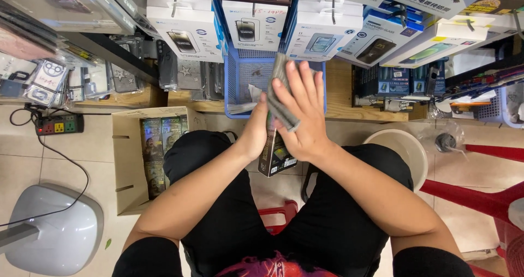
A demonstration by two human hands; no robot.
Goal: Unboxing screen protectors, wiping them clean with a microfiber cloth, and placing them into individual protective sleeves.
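Between the knees, over the tiled floor [33, 162], both hands meet on a stack of flat packs [277, 146]. Left hand [255, 132] is closed round the stack's left edge, holding it upright and a little tilted. Right hand [303, 110] lies flat across the stack's top, fingers spread and pointing away from the body, pressing a grey sleeve [281, 99] against it. The hands touch each other at the stack.

Just beyond the hands stands a blue basket [240, 86] on a wooden shelf [338, 91], with white boxes [185, 31] hanging in rows above it. A cardboard box [128, 162] with more packs in it sits open on the floor by the left knee. Near the right knee is a pale bucket [406, 149], and red stool legs [475, 192] reach in from the right. A power strip [59, 125] lies on the floor at far left, its cable running toward a grey rounded base [57, 230]. Under the seat a red stool [278, 211] shows between the legs.
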